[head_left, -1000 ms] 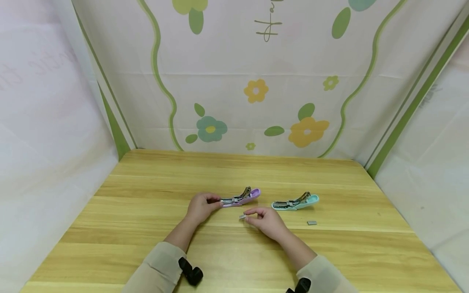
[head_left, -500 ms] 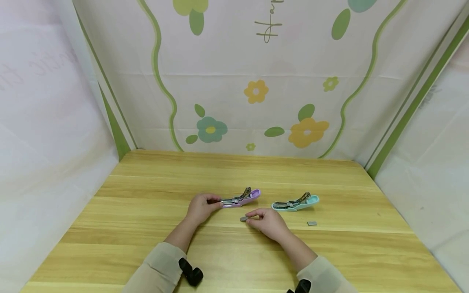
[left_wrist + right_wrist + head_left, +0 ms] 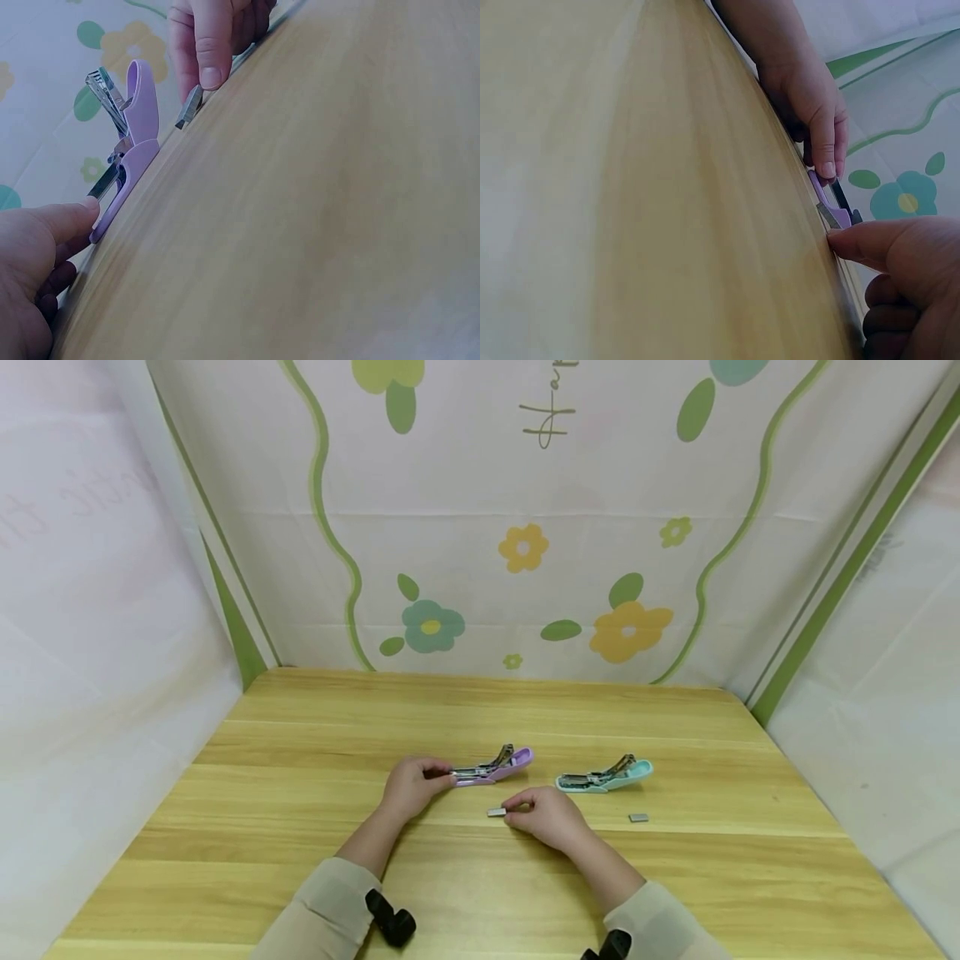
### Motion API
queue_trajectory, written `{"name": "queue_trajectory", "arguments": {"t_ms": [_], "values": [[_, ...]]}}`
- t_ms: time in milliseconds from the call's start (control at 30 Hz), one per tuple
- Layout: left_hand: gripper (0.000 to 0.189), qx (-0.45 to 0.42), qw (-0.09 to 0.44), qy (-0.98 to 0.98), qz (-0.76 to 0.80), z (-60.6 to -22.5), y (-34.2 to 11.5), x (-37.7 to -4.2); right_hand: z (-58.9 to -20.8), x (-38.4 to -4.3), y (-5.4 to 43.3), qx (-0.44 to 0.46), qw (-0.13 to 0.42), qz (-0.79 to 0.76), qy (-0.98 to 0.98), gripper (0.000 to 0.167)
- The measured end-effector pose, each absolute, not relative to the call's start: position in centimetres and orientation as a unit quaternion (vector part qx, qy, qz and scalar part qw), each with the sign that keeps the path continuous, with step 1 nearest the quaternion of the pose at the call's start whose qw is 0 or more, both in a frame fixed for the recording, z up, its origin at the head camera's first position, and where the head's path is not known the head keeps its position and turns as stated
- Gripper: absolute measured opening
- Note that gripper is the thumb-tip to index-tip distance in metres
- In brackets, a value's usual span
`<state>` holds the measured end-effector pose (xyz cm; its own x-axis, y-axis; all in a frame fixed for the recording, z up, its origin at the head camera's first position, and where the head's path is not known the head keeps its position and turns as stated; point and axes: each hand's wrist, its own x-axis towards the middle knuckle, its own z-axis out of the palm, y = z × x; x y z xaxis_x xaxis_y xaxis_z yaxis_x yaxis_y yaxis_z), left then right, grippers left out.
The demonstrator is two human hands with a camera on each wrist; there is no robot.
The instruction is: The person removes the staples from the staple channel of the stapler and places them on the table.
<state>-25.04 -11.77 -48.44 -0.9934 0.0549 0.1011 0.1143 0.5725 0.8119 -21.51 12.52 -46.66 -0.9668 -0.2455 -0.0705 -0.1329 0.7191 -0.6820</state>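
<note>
A purple stapler lies opened out on the table, its metal magazine exposed and its hinged metal part tilted up. My left hand pinches its left end between thumb and fingers, as the left wrist view also shows. Just in front of the stapler, my right hand pinches a small grey strip of staples by its right end. In the left wrist view the staple strip slants down from the fingertips, close over the table.
A mint-green stapler, likewise opened out, lies right of the purple one. Another staple strip rests on the wooden table in front of it. Flower-printed cloth hangs behind and along both sides.
My right hand has turned the staple strip in its fingertips and lowered it slightly toward me. The left hand and both staplers stay where they were.
</note>
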Motion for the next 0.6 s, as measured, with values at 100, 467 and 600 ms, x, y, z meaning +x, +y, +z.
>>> {"name": "queue_trajectory", "arguments": {"t_ms": [100,467,600], "values": [[0.015,-0.052,0.033,-0.888,-0.457,-48.40,-11.75,-24.96,-46.66,-21.44,12.52,-0.101,0.081,-0.360,0.924,0.011],[0.016,-0.053,0.032,-0.884,-0.463,-48.72,-11.90,-24.98,-46.91,-21.56,12.87,-0.090,0.090,-0.413,0.902,0.020],[0.026,-0.060,0.033,-0.870,-0.488,-48.88,-11.94,-24.93,-46.52,-21.71,13.40,-0.094,0.086,-0.465,0.876,0.027]]}}
